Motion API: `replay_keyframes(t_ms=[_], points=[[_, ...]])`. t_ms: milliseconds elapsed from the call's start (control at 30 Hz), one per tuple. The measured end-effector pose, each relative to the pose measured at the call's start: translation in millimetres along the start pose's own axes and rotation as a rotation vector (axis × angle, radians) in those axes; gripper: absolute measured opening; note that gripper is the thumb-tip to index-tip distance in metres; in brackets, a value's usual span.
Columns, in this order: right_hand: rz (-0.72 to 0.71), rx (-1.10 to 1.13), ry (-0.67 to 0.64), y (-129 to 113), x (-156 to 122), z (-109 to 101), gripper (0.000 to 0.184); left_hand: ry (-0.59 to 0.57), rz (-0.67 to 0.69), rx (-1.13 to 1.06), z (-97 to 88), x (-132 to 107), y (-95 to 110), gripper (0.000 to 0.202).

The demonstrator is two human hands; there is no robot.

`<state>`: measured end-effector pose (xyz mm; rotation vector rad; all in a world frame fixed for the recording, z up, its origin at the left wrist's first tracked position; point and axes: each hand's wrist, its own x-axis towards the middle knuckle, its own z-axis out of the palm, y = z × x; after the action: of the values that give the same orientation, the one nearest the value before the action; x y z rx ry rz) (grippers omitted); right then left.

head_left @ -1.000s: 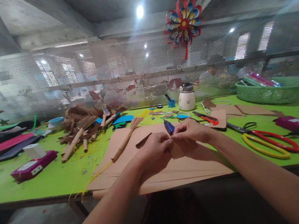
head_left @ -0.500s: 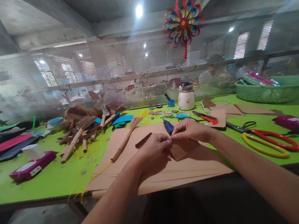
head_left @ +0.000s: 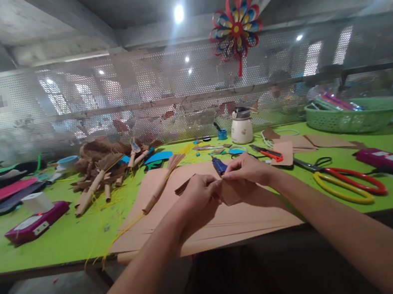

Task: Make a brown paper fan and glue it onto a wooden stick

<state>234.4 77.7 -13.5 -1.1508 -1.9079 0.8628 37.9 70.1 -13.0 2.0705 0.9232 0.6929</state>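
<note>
A small piece of brown paper [head_left: 232, 194] is pinched between my two hands, above a stack of large brown paper sheets [head_left: 203, 227]. My left hand [head_left: 201, 191] closes on its left edge, and my right hand [head_left: 245, 171] grips its upper edge with thumb and forefinger. Just beyond my fingertips lies a blue glue gun [head_left: 218, 165], partly hidden by my right hand. A folded strip of brown paper [head_left: 184, 185] rests on the sheets by my left hand. Further left, a rolled paper tube with a fringed end [head_left: 158, 190] trails yellow strands.
Red-and-yellow-handled scissors [head_left: 351, 184] and a purple power strip [head_left: 391, 161] lie to the right, near a green basket [head_left: 355, 119]. Behind my hands are an orange cutter [head_left: 273, 155] and a white jar [head_left: 241, 129]. Brown paper tubes [head_left: 93, 188] and another power strip [head_left: 38, 222] sit at left.
The whole view has shifted slightly, so things appear a little further left. Both hands keep their pinch on the brown paper, with only small finger movement.
</note>
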Motion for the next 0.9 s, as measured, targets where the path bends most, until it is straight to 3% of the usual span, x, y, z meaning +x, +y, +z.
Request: replay_keyframes(t_ms=[267,600,900], points=[[-0.007,0.024,-0.023,3.1,-0.1,0.4,0.024,-0.053,0.043,-0.076,-2.8,-0.7,-6.0,0.023],[-0.063,0.039,-0.055,1.6,0.1,1.4,0.022,-0.03,-0.051,-0.314,1.7,-8.2,0.3,0.018],[-0.067,0.013,0.014,1.5,0.5,3.8,0.021,-0.002,-0.012,-0.168,-7.0,-1.3,10.3,0.022]])
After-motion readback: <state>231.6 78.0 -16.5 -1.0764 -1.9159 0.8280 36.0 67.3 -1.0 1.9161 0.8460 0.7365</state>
